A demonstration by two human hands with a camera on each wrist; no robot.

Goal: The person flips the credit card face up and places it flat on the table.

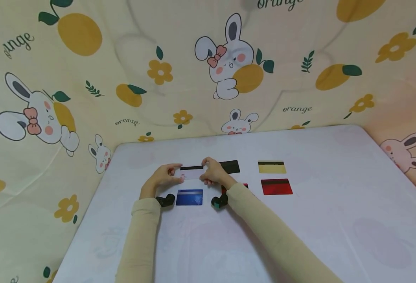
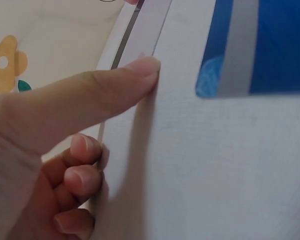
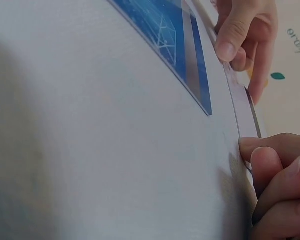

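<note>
A pale pinkish-white card with a black stripe [image 1: 192, 174] lies between my two hands at the back left of the group of cards. My left hand [image 1: 162, 176] holds its left end, index finger at the far edge and thumb [image 2: 140, 70] at the near edge. At the right end my right hand [image 1: 216, 173] grips the card the same way, its thumb [image 3: 250, 146] on the near edge. Whether the card is flat on the table or slightly raised, I cannot tell. A blue card with a silver stripe [image 1: 189, 197] lies just in front, between my wrists.
To the right lie a black card [image 1: 232, 166], a gold card [image 1: 271, 168] and a red card [image 1: 277, 187]. Another red card [image 1: 245, 185] is mostly hidden by my right wrist. The white-covered table [image 1: 300, 236] meets a printed cloth [image 1: 179, 94] behind.
</note>
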